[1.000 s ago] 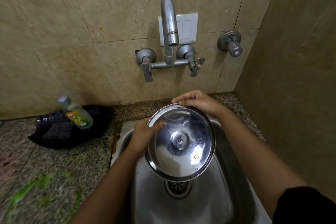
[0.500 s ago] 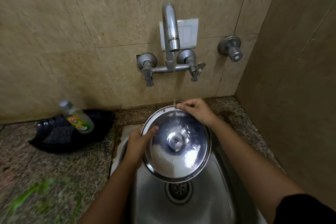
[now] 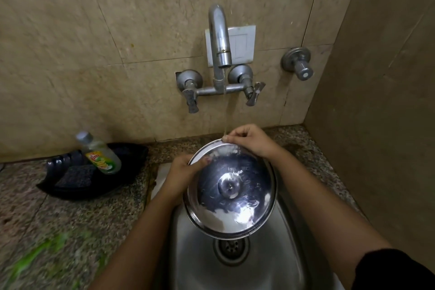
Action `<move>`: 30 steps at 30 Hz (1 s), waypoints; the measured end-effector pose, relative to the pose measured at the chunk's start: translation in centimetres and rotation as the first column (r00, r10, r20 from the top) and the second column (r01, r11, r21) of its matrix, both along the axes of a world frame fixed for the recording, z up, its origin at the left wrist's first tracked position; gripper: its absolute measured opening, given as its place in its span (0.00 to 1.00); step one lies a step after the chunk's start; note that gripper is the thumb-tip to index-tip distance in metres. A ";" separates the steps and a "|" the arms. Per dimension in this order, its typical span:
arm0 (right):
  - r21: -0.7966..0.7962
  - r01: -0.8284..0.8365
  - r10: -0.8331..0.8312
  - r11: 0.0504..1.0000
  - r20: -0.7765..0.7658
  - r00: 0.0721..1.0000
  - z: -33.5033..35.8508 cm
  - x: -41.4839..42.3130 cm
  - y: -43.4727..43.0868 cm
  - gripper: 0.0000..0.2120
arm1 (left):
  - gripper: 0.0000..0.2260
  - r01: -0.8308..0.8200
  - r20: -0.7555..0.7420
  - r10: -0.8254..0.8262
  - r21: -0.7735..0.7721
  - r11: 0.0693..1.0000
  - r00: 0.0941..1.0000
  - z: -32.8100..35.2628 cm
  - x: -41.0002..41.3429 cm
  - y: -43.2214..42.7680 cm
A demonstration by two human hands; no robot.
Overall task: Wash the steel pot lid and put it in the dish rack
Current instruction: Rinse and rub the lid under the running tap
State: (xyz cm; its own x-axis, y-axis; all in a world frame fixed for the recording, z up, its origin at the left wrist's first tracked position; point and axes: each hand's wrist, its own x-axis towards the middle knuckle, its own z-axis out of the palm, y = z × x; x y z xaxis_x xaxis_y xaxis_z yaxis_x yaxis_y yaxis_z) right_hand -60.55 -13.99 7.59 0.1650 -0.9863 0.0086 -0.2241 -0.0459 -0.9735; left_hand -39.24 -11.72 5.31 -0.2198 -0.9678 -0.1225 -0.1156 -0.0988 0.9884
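Observation:
The round steel pot lid (image 3: pixel 231 205) is held tilted over the steel sink (image 3: pixel 270 266), its hollow inner side facing me. My left hand (image 3: pixel 181 175) grips the lid's left rim, thumb on the inside. At the lid's top rim my right hand (image 3: pixel 249 140) pinches the edge. A thin stream of water from the wall tap (image 3: pixel 220 40) falls onto the upper part of the lid and spreads over it. No dish rack is in view.
A black tray (image 3: pixel 70 186) on the granite counter at left holds a dish soap bottle (image 3: pixel 100 154) and a dark scrub pad (image 3: pixel 75 175). The drain (image 3: pixel 231 248) lies below the lid. A separate valve (image 3: pixel 299 65) sticks out of the wall at right. A side wall closes the right.
The lid and both hands have shifted slightly lower in view as the camera tilted up. Water now spreads wider across the lid's inside. The grips are unchanged.

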 end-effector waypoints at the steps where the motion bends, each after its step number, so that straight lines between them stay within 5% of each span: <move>1: 0.015 -0.019 0.019 1.000 0.008 1.000 0.1 0.3 0.1 0.08 | 0.06 0.050 0.022 -0.051 0.028 0.998 0.998 0.4 -0.1 -0.1; 5: 0.078 -0.126 0.123 0.989 0.041 0.991 0.7 2.0 0.7 0.10 | 0.06 0.226 0.217 -0.230 0.042 0.973 0.949 2.2 -1.0 -1.1; 8: 0.046 -0.034 0.034 0.998 0.003 0.999 0.7 1.3 0.3 0.08 | 0.08 0.142 0.080 -0.143 0.027 0.990 0.986 1.4 -0.3 -1.0; 11: 0.003 0.153 -0.153 0.988 -0.008 0.988 -0.8 -0.4 -0.1 0.09 | 0.12 -0.035 -0.125 0.058 0.183 0.982 0.990 0.0 1.1 -0.2; 13: 0.002 0.234 -0.234 0.972 0.046 0.971 -1.5 -0.7 0.0 0.11 | 0.13 -0.031 -0.100 0.055 0.233 0.972 0.993 -0.4 1.5 -0.2; 16: 0.003 0.101 -0.101 0.995 -0.057 0.993 -1.5 1.0 -0.2 0.08 | 0.11 0.092 0.066 -0.104 0.162 0.982 0.992 0.6 0.5 -0.3; 20: -0.037 -0.063 0.053 0.997 -0.233 0.971 -1.3 3.3 -0.8 0.13 | 0.13 0.068 0.128 -0.069 0.018 0.998 0.989 0.8 -0.1 -0.3; 25: -0.216 0.142 -0.223 0.966 -0.424 0.878 -2.6 1.6 0.8 0.21 | 0.17 -0.088 0.069 0.086 0.036 0.995 0.994 -0.8 1.1 0.3; 30: -0.273 0.466 -0.540 0.841 -0.418 0.730 -6.9 -0.9 4.6 0.19 | 0.21 -0.327 -0.042 0.335 0.136 0.935 0.941 -2.1 1.9 0.9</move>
